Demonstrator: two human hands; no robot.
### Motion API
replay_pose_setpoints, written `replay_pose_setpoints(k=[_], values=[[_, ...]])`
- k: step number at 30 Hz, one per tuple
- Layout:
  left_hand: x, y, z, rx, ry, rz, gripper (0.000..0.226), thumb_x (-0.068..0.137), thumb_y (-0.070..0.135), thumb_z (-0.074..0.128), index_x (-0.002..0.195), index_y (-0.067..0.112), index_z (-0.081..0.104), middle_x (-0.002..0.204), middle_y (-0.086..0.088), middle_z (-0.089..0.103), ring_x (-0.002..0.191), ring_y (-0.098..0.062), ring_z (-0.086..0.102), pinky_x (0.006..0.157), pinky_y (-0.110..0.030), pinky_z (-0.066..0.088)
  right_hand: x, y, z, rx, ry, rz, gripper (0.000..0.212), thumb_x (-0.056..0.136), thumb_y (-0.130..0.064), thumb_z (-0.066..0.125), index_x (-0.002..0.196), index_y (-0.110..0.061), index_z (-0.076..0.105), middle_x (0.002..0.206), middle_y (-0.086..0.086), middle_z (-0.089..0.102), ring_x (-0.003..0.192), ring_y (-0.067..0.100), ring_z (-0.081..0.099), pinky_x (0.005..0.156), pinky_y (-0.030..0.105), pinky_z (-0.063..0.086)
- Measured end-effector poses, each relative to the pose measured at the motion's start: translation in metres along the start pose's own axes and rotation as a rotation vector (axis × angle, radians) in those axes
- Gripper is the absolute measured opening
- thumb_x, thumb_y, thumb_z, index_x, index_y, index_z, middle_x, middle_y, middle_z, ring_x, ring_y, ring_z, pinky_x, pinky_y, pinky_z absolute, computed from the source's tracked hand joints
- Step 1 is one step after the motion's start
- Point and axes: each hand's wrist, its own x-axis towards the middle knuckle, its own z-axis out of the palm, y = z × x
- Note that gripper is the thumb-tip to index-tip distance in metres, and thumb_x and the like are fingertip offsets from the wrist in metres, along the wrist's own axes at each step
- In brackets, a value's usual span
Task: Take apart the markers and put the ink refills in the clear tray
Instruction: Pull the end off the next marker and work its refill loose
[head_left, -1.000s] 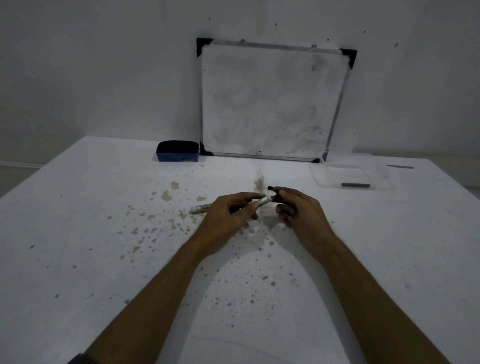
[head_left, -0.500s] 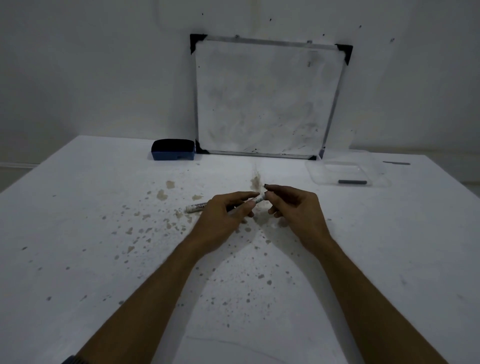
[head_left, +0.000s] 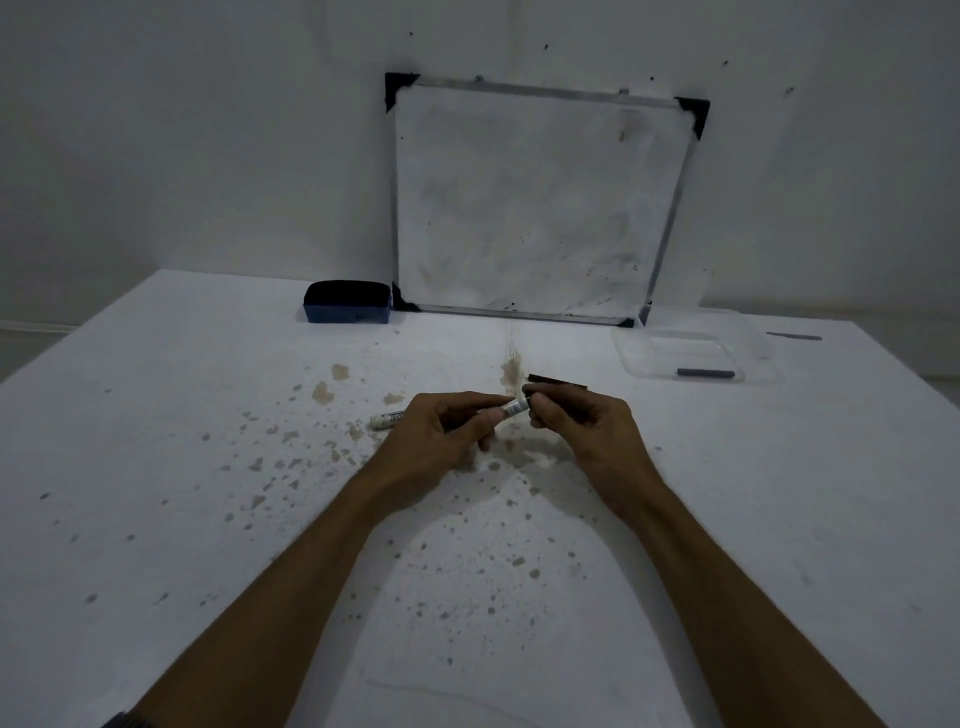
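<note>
Head view: both hands (head_left: 519, 431) grip a white marker (head_left: 511, 408) above the table (head_left: 156, 467).

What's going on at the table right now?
A person is taking apart a white marker barrel. The left hand holds the barrel, while the right hand pinches the dark part at its end. A dark stick-shaped piece shows just above the right hand; whether it is held or lying on the stained white table is unclear. One grey ink refill already lies in the clear plastic tray.
</note>
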Motion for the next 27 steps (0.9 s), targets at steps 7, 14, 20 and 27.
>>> replay_pose_setpoints(k=[7, 14, 20, 27], values=[[0.001, -0.001, 0.0, 0.002, 0.011, -0.008, 0.023, 0.101, 0.04, 0.066, 0.121, 0.038, 0.077, 0.08, -0.003, 0.077, 0.064, -0.015, 0.068, 0.063, -0.032, 0.06, 0.001, -0.001, -0.002, -0.048, -0.021, 0.022, 0.022, 0.095, -0.025, 0.072, 0.116, -0.022, 0.078, 0.099, -0.007, 0.081, 0.091, 0.01, 0.077, 0.079, 0.016, 0.056], [-0.007, 0.019, 0.015, 0.258, 0.095, -0.003, 0.039, 0.101, 0.055, 0.057, 0.13, 0.033, 0.068, 0.104, 0.012, 0.072, 0.083, -0.006, 0.07, 0.067, -0.027, 0.061, 0.002, -0.008, 0.004, 0.014, 0.125, 0.044, 0.022, 0.101, -0.026, 0.065, 0.116, -0.014, 0.075, 0.098, 0.0, 0.08, 0.087, 0.014, 0.077, 0.078, 0.022, 0.058], [-0.007, 0.034, 0.013, 0.197, 0.247, -0.016, 0.027, 0.099, 0.036, 0.069, 0.122, 0.023, 0.076, 0.1, 0.007, 0.078, 0.084, -0.008, 0.074, 0.075, -0.024, 0.062, -0.004, -0.025, 0.018, 0.212, 0.238, 0.119, 0.036, 0.096, -0.032, 0.07, 0.128, -0.016, 0.07, 0.101, 0.005, 0.079, 0.085, 0.016, 0.075, 0.08, 0.027, 0.061], [-0.01, 0.049, 0.035, -0.367, 0.367, -0.271, 0.034, 0.09, 0.035, 0.08, 0.119, 0.019, 0.072, 0.091, -0.001, 0.084, 0.083, -0.016, 0.081, 0.068, -0.025, 0.063, -0.011, -0.032, 0.044, 0.115, 0.204, 0.201, 0.028, 0.095, -0.037, 0.069, 0.117, -0.02, 0.075, 0.103, -0.003, 0.079, 0.09, 0.013, 0.074, 0.08, 0.032, 0.058]])
